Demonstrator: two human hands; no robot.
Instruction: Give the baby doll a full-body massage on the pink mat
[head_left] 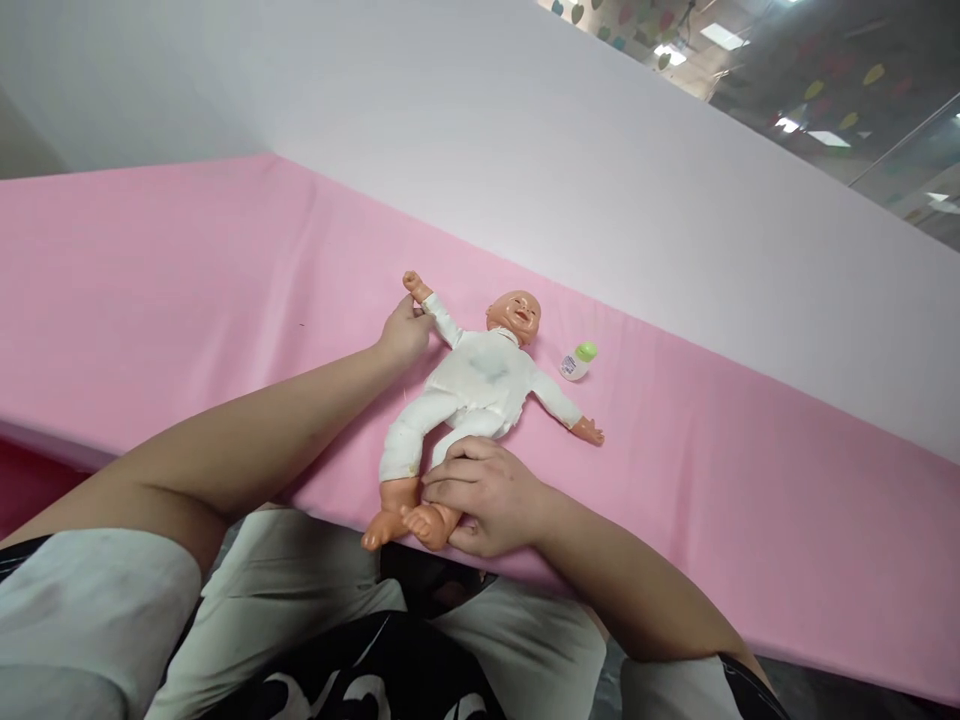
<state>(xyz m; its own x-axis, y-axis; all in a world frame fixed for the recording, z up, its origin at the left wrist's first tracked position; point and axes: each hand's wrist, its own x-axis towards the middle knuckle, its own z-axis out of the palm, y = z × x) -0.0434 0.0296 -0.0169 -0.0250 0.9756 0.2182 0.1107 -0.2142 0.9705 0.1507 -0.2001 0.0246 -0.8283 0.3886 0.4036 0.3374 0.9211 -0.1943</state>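
A baby doll [480,370] with a white cloth body lies on its back on the pink padded surface, arms spread out and feet toward me. My left hand [406,332] is closed, its fingers pinching the doll's arm near the wrist. Around the doll's lower leg wraps my right hand [491,492], closed, covering the shin just above the foot. Beside the doll's head and other arm, a small clear bottle [576,364] with a green cap lies tilted, touched by neither hand.
The pink padded surface [720,450] runs along a white wall [600,200]. Glass with heart-shaped decorations shows at the top right. My legs [300,590] are just below the near edge, close under the doll's feet.
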